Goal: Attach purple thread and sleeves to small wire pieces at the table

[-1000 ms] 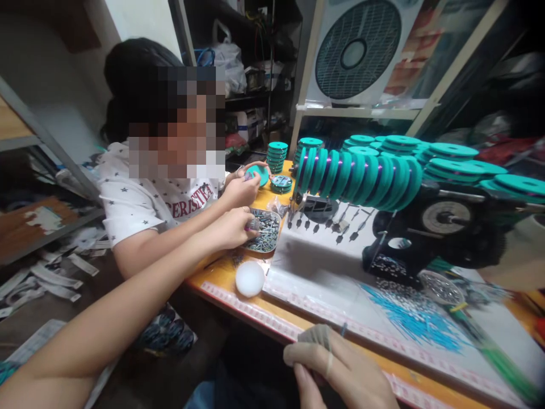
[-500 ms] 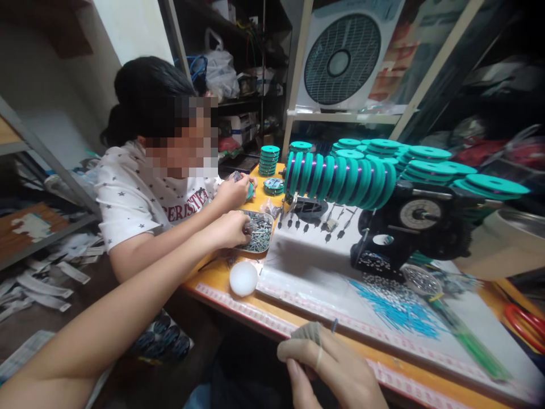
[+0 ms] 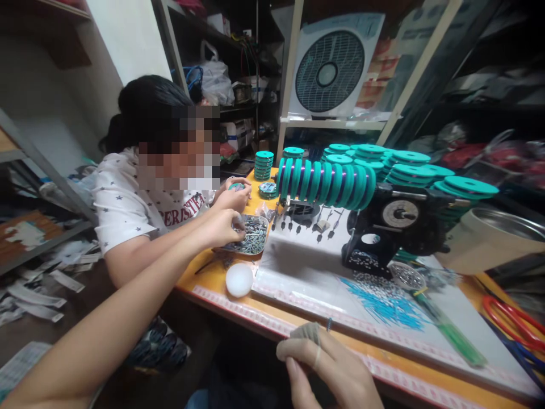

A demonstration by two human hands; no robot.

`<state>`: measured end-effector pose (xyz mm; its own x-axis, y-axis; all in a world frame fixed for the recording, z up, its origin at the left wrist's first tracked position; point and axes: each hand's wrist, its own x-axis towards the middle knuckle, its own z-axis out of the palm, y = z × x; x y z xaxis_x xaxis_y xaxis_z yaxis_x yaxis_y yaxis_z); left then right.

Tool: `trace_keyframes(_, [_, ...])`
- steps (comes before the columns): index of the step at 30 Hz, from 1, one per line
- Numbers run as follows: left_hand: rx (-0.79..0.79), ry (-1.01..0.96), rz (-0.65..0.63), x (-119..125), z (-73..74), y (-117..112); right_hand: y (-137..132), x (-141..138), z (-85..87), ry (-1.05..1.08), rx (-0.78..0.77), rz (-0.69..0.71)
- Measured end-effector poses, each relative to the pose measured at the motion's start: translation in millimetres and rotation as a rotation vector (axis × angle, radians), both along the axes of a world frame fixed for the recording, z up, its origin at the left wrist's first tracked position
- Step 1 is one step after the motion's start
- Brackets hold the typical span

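My left arm reaches from the lower left across to a small tray of screws [image 3: 255, 236]. My left hand [image 3: 221, 226] rests at the tray's near rim with fingertips pinched together among the screws; what they hold is too small to name. My right hand [image 3: 327, 363] hovers at the table's front edge with finger cots on. It is closed in a pinch on a thin blue pin [image 3: 328, 324]. Just past my left hand, a seated co-worker's hands [image 3: 234, 197] hold a teal spool [image 3: 237, 186].
A black winding machine [image 3: 394, 227] carries a row of teal spools [image 3: 326, 183]; more spool stacks [image 3: 263, 165] stand behind. Blue pins [image 3: 383, 301] lie scattered on a white sheet. There is also a white round lid [image 3: 239, 280], red scissors [image 3: 513, 324], a metal pot [image 3: 494, 241] and a fan [image 3: 330, 71].
The view has shifted so everything sits lower and further left. My left hand stays at the screw tray and my right hand keeps its pinch. The co-worker's hands have drawn the spool closer.
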<state>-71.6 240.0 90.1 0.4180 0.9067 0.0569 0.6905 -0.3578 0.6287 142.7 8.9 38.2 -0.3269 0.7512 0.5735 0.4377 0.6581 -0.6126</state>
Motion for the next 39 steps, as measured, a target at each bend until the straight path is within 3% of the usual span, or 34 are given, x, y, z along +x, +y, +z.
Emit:
trace_keyframes(3, [-0.142,-0.289,0.025,-4.1,6.0,-36.3,0.6,-2.0,1.6,0.028,-0.023,0.003])
trace_keyframes(6, [-0.363,-0.509,0.005,-1.6,1.6,-86.4,1.0,-7.5,6.8,0.074,-0.011,-0.005])
trace_keyframes(10, [-0.598,-0.732,-0.001,7.1,-22.5,-145.4,-0.7,-15.1,14.9,0.154,-0.014,-0.046])
trace_keyframes(14, [-0.911,-1.142,0.12,12.3,-48.4,-179.9,-3.1,-17.7,16.5,0.167,-0.015,-0.051])
trace_keyframes(18, [-0.958,-1.274,0.167,16.8,-59.8,-195.2,-3.8,-18.3,12.4,0.134,-0.023,-0.01])
trace_keyframes(24, [-0.89,-1.278,0.267,23.0,-62.1,-208.7,-5.9,-16.4,7.8,0.091,-0.002,-0.02])
trace_keyframes(32, [-0.751,-1.198,0.196,20.8,-62.4,-217.2,-3.7,-14.0,-0.2,0.064,0.006,0.059])
trace_keyframes(39, [-0.775,-1.215,0.185,20.9,-62.8,-215.2,-4.0,-12.6,0.2,0.091,0.012,0.07])
